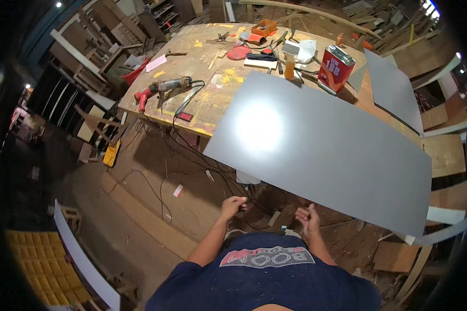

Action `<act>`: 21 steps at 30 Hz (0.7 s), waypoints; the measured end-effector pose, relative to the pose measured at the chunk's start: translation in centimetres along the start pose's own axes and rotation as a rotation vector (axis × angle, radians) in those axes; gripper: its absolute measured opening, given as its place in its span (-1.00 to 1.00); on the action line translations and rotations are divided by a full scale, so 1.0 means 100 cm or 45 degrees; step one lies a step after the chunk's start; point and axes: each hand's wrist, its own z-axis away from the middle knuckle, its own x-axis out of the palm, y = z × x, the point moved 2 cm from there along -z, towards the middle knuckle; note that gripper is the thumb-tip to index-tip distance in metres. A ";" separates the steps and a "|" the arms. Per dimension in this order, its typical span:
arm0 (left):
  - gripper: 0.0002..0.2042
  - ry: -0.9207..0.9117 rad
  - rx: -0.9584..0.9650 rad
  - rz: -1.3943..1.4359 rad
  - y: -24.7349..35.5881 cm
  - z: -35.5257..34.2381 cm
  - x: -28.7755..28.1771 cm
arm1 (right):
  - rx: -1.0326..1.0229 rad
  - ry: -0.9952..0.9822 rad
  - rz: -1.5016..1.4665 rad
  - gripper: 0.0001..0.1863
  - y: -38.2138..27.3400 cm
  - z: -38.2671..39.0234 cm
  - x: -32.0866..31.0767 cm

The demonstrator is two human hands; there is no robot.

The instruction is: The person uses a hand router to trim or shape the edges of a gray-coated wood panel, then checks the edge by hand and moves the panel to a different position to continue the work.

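My left hand (pixel 234 206) is in front of my body with its fingers curled in, and no object shows in it. My right hand (pixel 308 218) is held near the front edge of a large grey flat sheet (pixel 342 145), its fingers partly spread and nothing in it. Neither hand visibly touches the sheet. It lies across the right part of a worn wooden worktable (pixel 205 106), overhanging the near edge, with a bright glare on its left end. Just past its far edge stand a red rectangular can (pixel 336 71) and a small amber container (pixel 289 66).
A red and grey corded power tool (pixel 163 89) lies on the table's left. An orange tray (pixel 264 27), a red round lid (pixel 239 53) and hand tools sit farther back. Another grey sheet (pixel 392 88) is at right. Cables (pixel 192 147) trail down to the dusty floor; wood offcuts surround the table.
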 end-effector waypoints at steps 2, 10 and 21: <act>-0.68 0.293 0.138 0.168 0.025 -0.016 -0.052 | -0.068 0.390 -0.535 -0.17 -0.014 -0.021 0.024; -0.51 0.590 0.533 -0.597 0.128 -0.116 -0.143 | -0.305 0.722 -0.593 -0.06 -0.055 -0.020 0.031; -0.47 0.296 0.268 -0.335 0.099 -0.214 -0.163 | -0.184 0.930 -0.459 -0.05 -0.036 -0.022 0.047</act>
